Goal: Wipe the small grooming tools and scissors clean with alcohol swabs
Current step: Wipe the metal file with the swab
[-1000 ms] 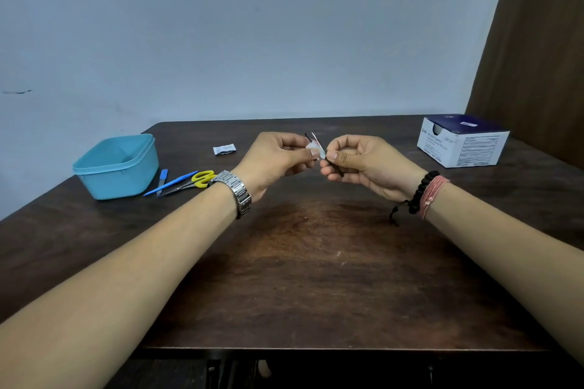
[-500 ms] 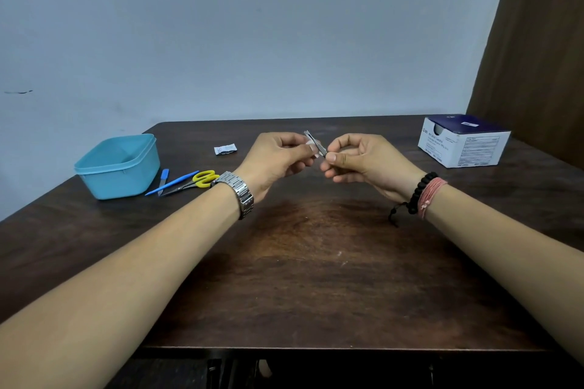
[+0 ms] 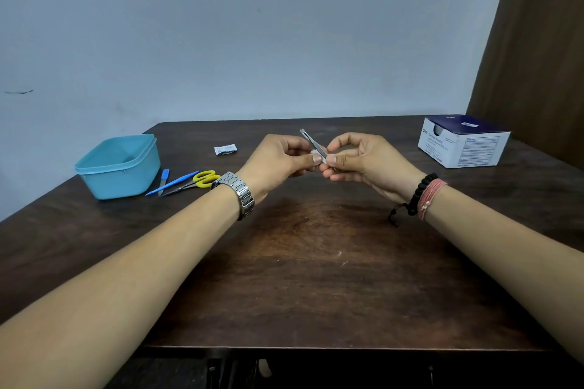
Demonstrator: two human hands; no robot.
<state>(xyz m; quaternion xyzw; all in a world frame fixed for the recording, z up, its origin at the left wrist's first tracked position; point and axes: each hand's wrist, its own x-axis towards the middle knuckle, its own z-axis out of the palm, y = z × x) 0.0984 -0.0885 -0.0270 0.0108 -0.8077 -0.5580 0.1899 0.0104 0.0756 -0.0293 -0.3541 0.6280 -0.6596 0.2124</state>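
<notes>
A thin metal grooming tool point(image 3: 312, 143) is held above the table's middle, its free end pointing up and to the left. My right hand point(image 3: 363, 161) pinches its lower end between thumb and forefinger. My left hand point(image 3: 278, 161) pinches a small white alcohol swab point(image 3: 316, 153) against the tool's shaft, close to the right thumb; most of the swab is hidden by the fingers. At the left of the table lie yellow-handled scissors point(image 3: 197, 181), a slim blue tool point(image 3: 172, 184) and a short blue-handled tool point(image 3: 163, 178).
A turquoise plastic tub point(image 3: 118, 164) stands at the far left of the dark wooden table point(image 3: 316, 278). A torn swab wrapper point(image 3: 225, 148) lies behind the left hand. A white and blue swab box point(image 3: 463, 145) sits at the back right, near the wall.
The swab in my left hand has slid down the tool towards the right thumb, baring more of the metal shaft. Both hands stay where they were.
</notes>
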